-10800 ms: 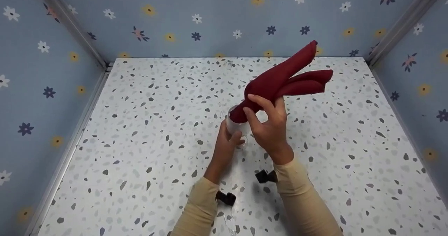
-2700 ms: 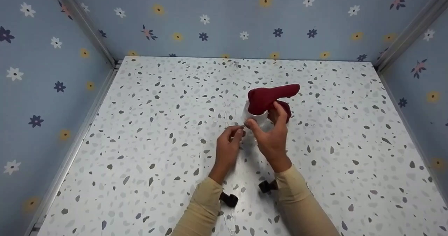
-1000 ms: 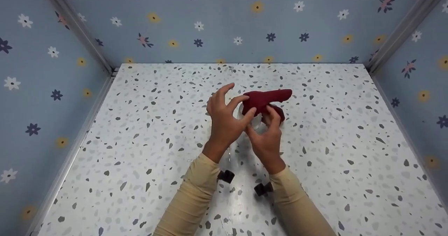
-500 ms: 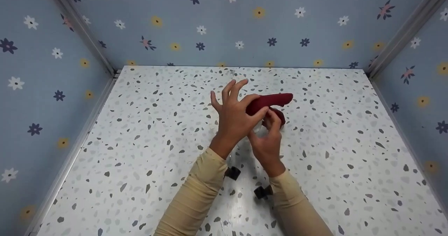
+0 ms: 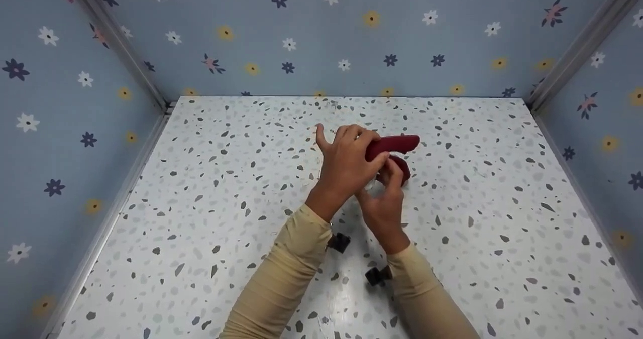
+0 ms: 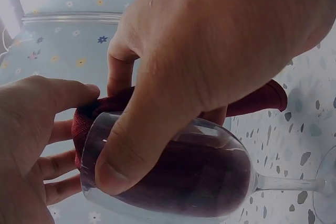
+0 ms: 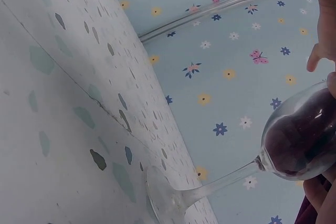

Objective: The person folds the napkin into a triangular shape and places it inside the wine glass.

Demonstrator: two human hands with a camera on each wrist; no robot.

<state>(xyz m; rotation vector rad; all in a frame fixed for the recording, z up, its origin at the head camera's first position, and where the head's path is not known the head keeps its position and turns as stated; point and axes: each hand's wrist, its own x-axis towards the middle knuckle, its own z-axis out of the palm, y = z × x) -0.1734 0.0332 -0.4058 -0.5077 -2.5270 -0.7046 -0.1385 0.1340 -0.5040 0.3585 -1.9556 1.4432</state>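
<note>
A dark red folded cloth napkin [image 5: 397,143] is tucked into a clear wine glass [image 6: 286,183]; its lower part shows through the bowl in the left wrist view. Rolled ends poke out and droop over the rim toward the right. Thumb and fingers of my left hand [image 5: 344,163] pinch the napkin at the rim, from above and left. My right hand [image 5: 384,206] grips the bowl from the near side, thumb across the glass in the left wrist view. Most of the glass is hidden behind both hands in the head view; its stem and foot show in the right wrist view.
The white speckled tabletop [image 5: 201,228] spreads around the hands. Blue flowered panels [image 5: 321,37] close it in at the back, left and right. Black camera mounts [image 5: 340,242] stick out from both wrists, close to each other.
Earlier the left hand held the glass while the right held the napkin; then the right took the glass. Within the last second, the left hand has moved right and its fingers have closed over the napkin.
</note>
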